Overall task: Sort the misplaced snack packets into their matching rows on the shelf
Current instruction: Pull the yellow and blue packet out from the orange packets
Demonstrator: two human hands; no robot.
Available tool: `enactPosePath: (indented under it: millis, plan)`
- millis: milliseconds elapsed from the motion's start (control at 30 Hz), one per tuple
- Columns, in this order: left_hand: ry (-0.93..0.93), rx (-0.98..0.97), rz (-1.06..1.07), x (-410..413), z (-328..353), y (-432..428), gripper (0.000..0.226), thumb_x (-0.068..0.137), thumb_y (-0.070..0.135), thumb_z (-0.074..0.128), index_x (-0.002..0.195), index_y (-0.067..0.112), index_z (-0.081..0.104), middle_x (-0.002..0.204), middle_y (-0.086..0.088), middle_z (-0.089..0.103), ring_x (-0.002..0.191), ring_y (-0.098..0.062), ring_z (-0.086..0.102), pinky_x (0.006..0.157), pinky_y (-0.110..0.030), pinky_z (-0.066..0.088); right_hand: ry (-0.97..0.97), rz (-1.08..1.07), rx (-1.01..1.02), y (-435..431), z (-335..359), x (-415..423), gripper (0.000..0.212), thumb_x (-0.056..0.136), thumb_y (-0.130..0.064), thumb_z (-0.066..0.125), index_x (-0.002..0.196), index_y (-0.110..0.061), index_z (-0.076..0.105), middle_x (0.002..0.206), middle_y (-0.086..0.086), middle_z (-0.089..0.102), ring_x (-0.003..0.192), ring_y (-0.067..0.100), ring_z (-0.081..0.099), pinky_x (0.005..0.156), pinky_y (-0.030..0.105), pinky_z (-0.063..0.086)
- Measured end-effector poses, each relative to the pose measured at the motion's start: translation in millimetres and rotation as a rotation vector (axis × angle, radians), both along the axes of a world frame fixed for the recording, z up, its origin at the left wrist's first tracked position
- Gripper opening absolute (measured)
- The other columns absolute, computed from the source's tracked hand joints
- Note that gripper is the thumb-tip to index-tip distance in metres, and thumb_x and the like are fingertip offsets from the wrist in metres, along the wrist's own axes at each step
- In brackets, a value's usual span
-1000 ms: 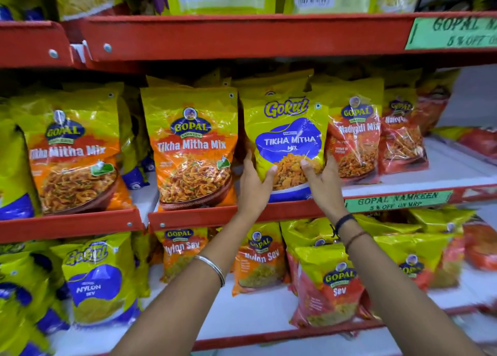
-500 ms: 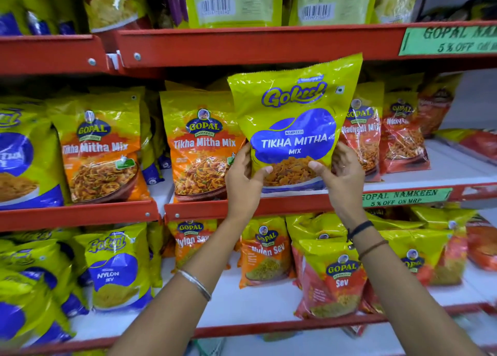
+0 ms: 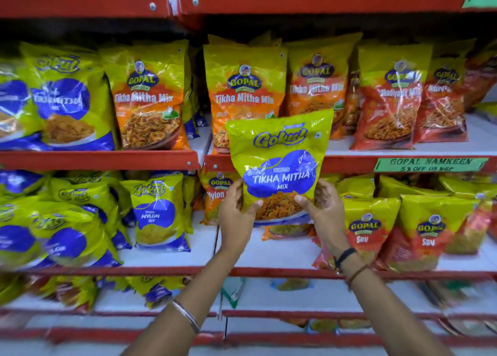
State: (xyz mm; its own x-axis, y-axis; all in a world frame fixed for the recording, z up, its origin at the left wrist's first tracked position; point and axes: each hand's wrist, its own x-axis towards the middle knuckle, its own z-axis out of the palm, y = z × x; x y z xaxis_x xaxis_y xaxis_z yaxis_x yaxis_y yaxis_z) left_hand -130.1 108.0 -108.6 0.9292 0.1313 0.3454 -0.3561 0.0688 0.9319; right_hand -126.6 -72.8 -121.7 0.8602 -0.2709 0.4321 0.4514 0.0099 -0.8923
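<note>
A yellow-green and blue Gokul Tikha Mitha Mix packet (image 3: 279, 162) hangs upright in front of the shelves, clear of them. My left hand (image 3: 236, 216) grips its lower left corner and my right hand (image 3: 322, 210) grips its lower right corner. Behind it on the middle shelf stand orange Gopal Tikha Mitha Mix packets (image 3: 243, 92). Another Gokul Tikha Mitha Mix packet (image 3: 64, 103) stands at the left of that same shelf.
Red Gopal Nadiyadi Mix packets (image 3: 390, 100) fill the middle shelf's right. Below, Gokul Nylon Sev packets (image 3: 156, 213) stand left, and Gopal Sev packets (image 3: 368, 229) right. The red shelf edge (image 3: 107, 159) carries a green price label (image 3: 427, 164). Lower shelves are blurred.
Both hands pulled the Gokul packet off the middle shelf and brought it down and toward me. The view shifted left, showing Gokul packets at the left.
</note>
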Motion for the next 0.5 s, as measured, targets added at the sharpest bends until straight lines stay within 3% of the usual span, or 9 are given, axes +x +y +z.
enactPosePath:
  millis: [100,200,300,400,500]
  plan:
    - [0.076,0.029,0.004,-6.7,-35.2,21.8,0.055,0.075,-0.013,0.065,0.116,0.021,0.052,0.121,-0.007,0.063,0.109,-0.012,0.061,0.094,-0.03,0.05,0.131,0.039,-0.003,16.1,-35.8,-2.1,0.049,0.07,0.002,0.078,0.111,-0.016,0.057,0.115,0.017,0.067,0.102,0.02,0.064,0.089,0.03,0.052]
    - [0.164,0.068,0.044,-6.5,-66.4,44.8,0.054,0.074,-0.013,0.066,0.115,0.018,0.051,0.117,-0.005,0.063,0.106,-0.013,0.062,0.096,-0.039,0.049,0.227,0.092,-0.019,34.7,-66.8,-0.3,0.049,0.069,0.006,0.077,0.103,-0.025,0.061,0.108,0.005,0.069,0.096,0.01,0.067,0.081,0.022,0.053]
    - [0.216,0.142,0.055,0.6,-93.4,65.7,0.057,0.074,-0.013,0.066,0.115,0.023,0.051,0.116,-0.004,0.065,0.104,-0.005,0.062,0.093,-0.035,0.051,0.33,0.093,-0.034,54.2,-96.2,6.1,0.048,0.069,0.005,0.077,0.101,-0.027,0.06,0.108,0.004,0.069,0.096,0.011,0.066,0.081,0.023,0.052]
    - [0.269,0.234,0.048,10.3,-116.2,81.4,0.06,0.074,-0.009,0.067,0.109,0.038,0.051,0.11,0.014,0.066,0.099,0.005,0.062,0.086,-0.033,0.053,0.42,0.078,-0.055,68.5,-119.7,13.3,0.048,0.069,0.002,0.079,0.101,-0.027,0.058,0.111,0.01,0.068,0.098,0.016,0.065,0.082,0.024,0.052]
    - [0.304,0.289,0.037,26.2,-133.7,91.6,0.055,0.074,-0.002,0.067,0.108,0.038,0.05,0.103,0.022,0.065,0.092,0.008,0.062,0.081,-0.033,0.054,0.476,0.038,-0.099,79.0,-135.6,25.6,0.046,0.07,0.002,0.078,0.098,-0.029,0.058,0.105,0.001,0.069,0.09,-0.001,0.067,0.075,0.012,0.051]
